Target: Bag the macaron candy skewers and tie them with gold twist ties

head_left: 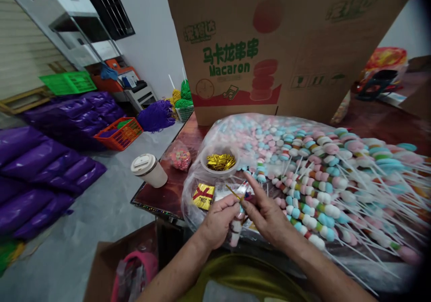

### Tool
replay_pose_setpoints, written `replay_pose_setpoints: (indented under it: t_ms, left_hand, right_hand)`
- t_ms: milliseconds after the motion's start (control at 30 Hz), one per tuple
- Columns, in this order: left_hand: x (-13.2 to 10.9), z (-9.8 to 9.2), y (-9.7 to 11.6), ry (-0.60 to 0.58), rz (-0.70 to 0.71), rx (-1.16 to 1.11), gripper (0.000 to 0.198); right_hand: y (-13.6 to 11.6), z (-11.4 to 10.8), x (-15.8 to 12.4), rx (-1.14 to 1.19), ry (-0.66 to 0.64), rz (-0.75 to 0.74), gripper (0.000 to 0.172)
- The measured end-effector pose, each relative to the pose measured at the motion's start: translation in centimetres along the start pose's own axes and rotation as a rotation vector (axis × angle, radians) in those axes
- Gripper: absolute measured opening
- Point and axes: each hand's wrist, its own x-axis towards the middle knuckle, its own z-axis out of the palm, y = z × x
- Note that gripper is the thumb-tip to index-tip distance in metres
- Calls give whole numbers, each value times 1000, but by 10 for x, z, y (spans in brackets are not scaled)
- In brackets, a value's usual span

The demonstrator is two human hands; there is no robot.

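My left hand [218,219] is closed around a marshmallow skewer [235,232] in a clear wrapper, held upright near the table's front edge. My right hand [266,212] pinches a gold twist tie [233,192] at the top of that wrapper, index finger stretched out. Just beyond the hands stands a small bowl of gold twist ties [221,161], with a yellow twist tie packet [204,196] beside it. A big heap of pastel marshmallow skewers [323,176] on clear plastic fills the table to the right.
A lidded paper cup [148,169] and a small bag of sweets [180,158] sit at the table's left. A large Macaron carton [279,46] stands behind. An open cardboard box [111,266] is by my knees; purple bags [40,171] and an orange basket [119,133] lie on the floor.
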Motion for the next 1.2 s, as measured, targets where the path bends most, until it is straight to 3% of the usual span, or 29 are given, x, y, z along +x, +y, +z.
replay_pose_setpoints:
  t_ms: [67, 233, 367, 500, 600, 733, 967, 1067, 1200]
  left_hand:
    - [2, 0, -3, 1, 11, 1, 31]
    - [11, 7, -3, 146, 83, -93, 32]
    - [11, 9, 4, 188, 88, -145, 34]
    - [12, 7, 6, 214, 50, -172, 36]
    - [15, 8, 1, 219, 87, -133, 33]
    - [17, 9, -5, 197, 144, -87, 30]
    - [12, 10, -7, 282, 79, -152, 29]
    - [12, 10, -11, 272, 99, -78, 30]
    - [9, 9, -11, 252, 138, -23, 30]
  right_hand:
    - [3, 4, 0, -83, 47, -6, 64]
    - [16, 14, 2, -210, 276, -24, 65]
    - [25, -13, 7, -410, 190, -90, 30]
    - [23, -41, 11, -628, 371, -157, 19]
    - [15, -29, 12, -378, 243, -141, 22]
    - [13, 2, 11, -28, 111, -1, 26]
    - [23, -3, 7, -29, -64, 79, 31]
    - [24, -6, 5, -77, 14, 68, 24]
    - [26, 0, 2, -111, 47, -77, 23]
